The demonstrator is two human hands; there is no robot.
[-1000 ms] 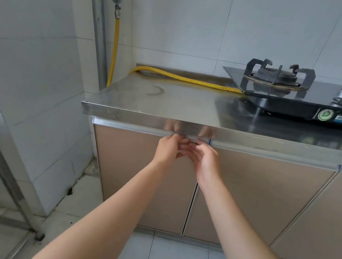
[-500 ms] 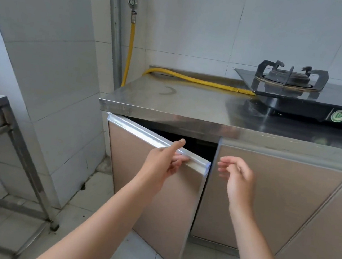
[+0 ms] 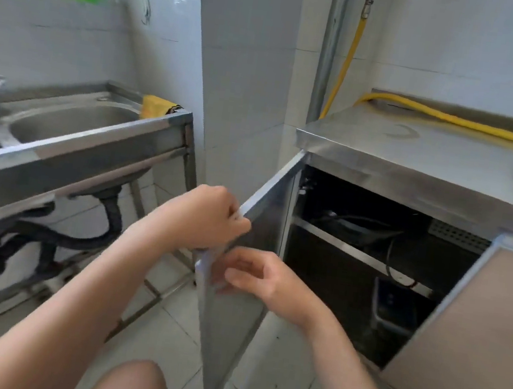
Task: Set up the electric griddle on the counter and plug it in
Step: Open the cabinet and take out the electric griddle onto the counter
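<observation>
The steel counter (image 3: 419, 154) stands at the right with its left cabinet door (image 3: 229, 329) swung wide open toward me. My left hand (image 3: 209, 217) grips the door's top edge. My right hand (image 3: 262, 281) rests against the door's inner face near its free edge, fingers loosely curled, holding nothing. Inside the dark cabinet a flat dark appliance with a black cable (image 3: 353, 222) lies on the shelf; I cannot tell whether it is the griddle. A dark box-shaped thing (image 3: 394, 307) sits on the cabinet floor.
A steel sink on a frame (image 3: 75, 136) stands at the left with black drain hoses under it. A yellow gas hose (image 3: 456, 122) runs along the counter's back. The right cabinet door (image 3: 477, 324) is closed. My knee (image 3: 136, 385) is low in view.
The door has swung from half open to wide open with my left hand on its top edge. My right hand moved to the door's inner face. My view turned left and dropped lower.
</observation>
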